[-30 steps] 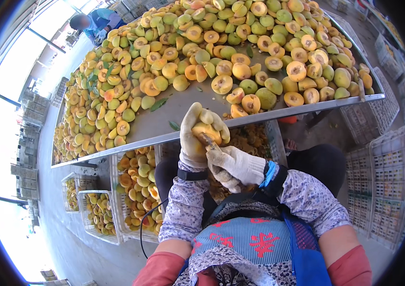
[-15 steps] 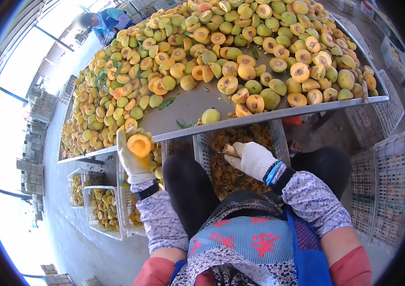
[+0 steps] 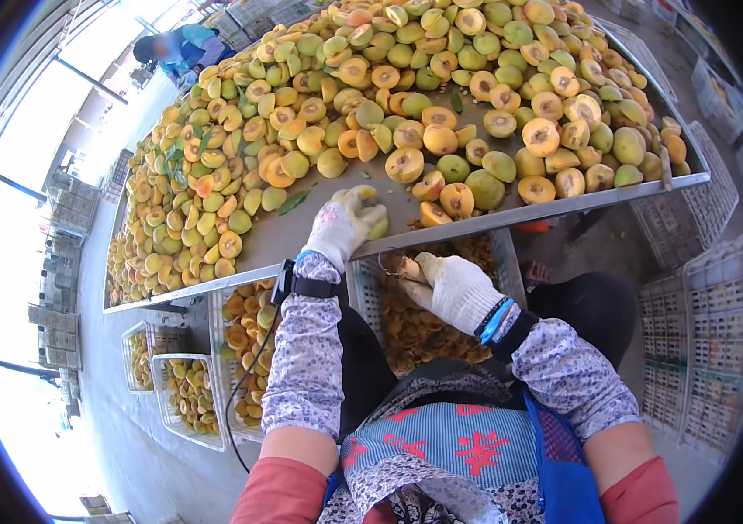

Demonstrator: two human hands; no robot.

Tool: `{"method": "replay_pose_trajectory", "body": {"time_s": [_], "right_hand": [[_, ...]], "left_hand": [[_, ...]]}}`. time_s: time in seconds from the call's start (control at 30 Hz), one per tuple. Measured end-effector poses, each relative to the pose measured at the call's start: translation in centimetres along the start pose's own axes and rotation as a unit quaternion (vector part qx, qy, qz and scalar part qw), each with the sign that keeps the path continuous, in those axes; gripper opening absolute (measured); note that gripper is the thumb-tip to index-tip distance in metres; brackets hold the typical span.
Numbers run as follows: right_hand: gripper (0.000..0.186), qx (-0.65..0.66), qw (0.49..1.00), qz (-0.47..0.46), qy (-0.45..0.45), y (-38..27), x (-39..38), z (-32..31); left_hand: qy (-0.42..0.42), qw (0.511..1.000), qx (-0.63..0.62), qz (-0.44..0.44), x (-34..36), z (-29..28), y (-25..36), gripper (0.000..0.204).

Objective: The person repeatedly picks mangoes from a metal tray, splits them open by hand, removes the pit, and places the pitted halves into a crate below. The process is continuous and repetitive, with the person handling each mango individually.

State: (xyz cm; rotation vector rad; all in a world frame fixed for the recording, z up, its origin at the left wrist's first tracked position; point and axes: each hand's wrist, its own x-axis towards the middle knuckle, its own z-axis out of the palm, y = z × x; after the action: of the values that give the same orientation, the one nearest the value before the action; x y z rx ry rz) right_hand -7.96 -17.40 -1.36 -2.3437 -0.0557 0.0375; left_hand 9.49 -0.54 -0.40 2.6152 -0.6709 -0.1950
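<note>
My left hand [image 3: 345,223], in a stained white glove, reaches onto the metal table [image 3: 284,253] with its fingers curled over a yellow-green fruit [image 3: 376,227], mostly hidden by them. My right hand [image 3: 448,284], also gloved, grips a small tool [image 3: 406,269] with a pale handle and a thin curved metal end, below the table's front rim. Halved and whole fruit [image 3: 231,192] lies piled across the table. Beneath my right hand, a crate [image 3: 507,262] holds brownish-orange scraps. Another crate [image 3: 218,367], left of my legs, holds fruit halves.
A co-worker [image 3: 181,54] in blue bends at the table's far left end. Smaller crates of fruit [image 3: 190,393] stand on the floor at left, stacked crates [image 3: 67,210] farther back. Large plastic crates [image 3: 703,341] stand close at my right.
My hands were together on a fruit, then parted, the left carrying a cut orange half low at left. That half has left it; it now reaches up and right onto a fruit on the table.
</note>
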Motion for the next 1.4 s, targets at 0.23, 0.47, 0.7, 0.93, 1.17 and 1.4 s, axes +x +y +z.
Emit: {"method": "replay_pose_trajectory", "body": {"time_s": [0.23,0.47,0.7,0.93,1.17,1.4], "right_hand": [[0.035,0.034,0.998,-0.027,0.041,-0.3,0.4,-0.1],[0.031,0.157,0.982,-0.026,0.105,-0.3,1.5,0.2],[0.036,0.225,0.967,-0.016,0.115,-1.3,2.4,1.3],[0.034,0.290,0.955,-0.012,0.066,-1.3,2.6,2.6],[0.034,0.459,0.884,0.067,-0.054,-1.4,2.5,4.9],[0.038,0.280,0.960,-0.002,0.008,-0.7,2.3,3.7]], "left_hand": [[-0.001,0.992,0.126,0.016,1.4,0.1,-1.7,0.059],[0.041,0.818,-0.564,-0.102,-1.8,-2.7,1.8,0.041],[0.032,0.736,-0.674,-0.051,-4.6,-0.3,4.9,0.057],[0.124,0.797,-0.591,-0.017,-5.5,1.3,5.4,0.057],[0.141,0.784,-0.603,-0.038,-5.7,1.3,5.5,0.059],[0.090,0.736,-0.664,-0.101,-5.2,0.3,6.2,0.064]]}}
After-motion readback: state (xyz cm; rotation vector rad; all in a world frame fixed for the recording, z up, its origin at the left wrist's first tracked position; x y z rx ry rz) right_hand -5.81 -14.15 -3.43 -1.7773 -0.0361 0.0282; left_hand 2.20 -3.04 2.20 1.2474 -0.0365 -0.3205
